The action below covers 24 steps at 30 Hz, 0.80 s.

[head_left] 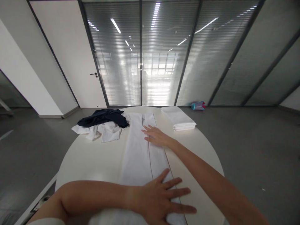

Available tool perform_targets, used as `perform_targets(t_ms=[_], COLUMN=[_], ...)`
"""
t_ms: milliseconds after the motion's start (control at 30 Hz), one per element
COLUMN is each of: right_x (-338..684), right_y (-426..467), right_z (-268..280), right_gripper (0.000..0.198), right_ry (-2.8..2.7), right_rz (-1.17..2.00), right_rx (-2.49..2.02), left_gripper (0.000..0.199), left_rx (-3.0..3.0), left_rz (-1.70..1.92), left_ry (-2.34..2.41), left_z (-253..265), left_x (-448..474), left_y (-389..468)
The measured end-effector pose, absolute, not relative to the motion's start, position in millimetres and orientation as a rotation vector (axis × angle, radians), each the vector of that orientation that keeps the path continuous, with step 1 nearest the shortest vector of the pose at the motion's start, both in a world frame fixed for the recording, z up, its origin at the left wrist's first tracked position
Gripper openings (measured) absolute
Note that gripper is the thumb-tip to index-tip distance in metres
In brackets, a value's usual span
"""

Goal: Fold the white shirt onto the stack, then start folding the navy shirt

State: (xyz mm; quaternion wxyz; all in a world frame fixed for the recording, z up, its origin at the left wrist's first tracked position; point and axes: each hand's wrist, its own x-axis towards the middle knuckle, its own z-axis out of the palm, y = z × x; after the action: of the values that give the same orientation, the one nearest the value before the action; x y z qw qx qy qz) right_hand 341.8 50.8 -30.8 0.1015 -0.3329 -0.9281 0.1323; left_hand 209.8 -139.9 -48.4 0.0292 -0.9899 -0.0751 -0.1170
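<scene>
A long white cloth (137, 156) lies lengthwise down the middle of the round table, folded into a strip with a lengthwise edge running along it. My left hand (164, 197) rests across its near part, fingers spread wide and reaching over the cloth's right edge. Farther off, my right hand (157, 136) lies on the far part of the strip, fingers stretched out to the left. Both hands hold nothing. The cloth's near end is partly hidden by my left arm and cut off by the frame.
On the white round table (91, 159), a dark navy garment (103, 118) lies crumpled over a white cloth heap (105, 131) at the far left. A neatly folded white stack (179, 118) sits at the far right. Beyond, a blue-and-purple object (198, 106) lies on the floor.
</scene>
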Motion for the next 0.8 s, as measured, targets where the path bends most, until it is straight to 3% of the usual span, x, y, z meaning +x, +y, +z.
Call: perform_targets(t_ms=[267, 467, 600, 800], right_x=[345.2, 354.7, 387.6, 441.8], right_y=[63.0, 44.3, -6.9, -95.2], right_z=[-61.1, -48.4, -38.8, -31.8], right_gripper=[0.068, 0.050, 0.030, 0.031], right_ry=[-2.773, -2.667, -2.670, -2.804], right_rz=[0.343, -0.061, -0.322, -0.526], right_rx=[-1.051, -0.884, -0.607, -0.339], left_gripper=[0.057, 0.043, 0.048, 0.060], left_rx=[-2.794, -2.713, -3.027, -3.164], left_rz=[-0.290, -0.272, -0.305, -0.152], left_ry=[-0.064, 0.286, -0.010, -0.387], left_z=[-41.5, -8.8, 7.3, -8.1], left_x=[212.0, 201.3, 143.9, 53.2], left_y=[-152.2, -174.2, -167.0, -151.9])
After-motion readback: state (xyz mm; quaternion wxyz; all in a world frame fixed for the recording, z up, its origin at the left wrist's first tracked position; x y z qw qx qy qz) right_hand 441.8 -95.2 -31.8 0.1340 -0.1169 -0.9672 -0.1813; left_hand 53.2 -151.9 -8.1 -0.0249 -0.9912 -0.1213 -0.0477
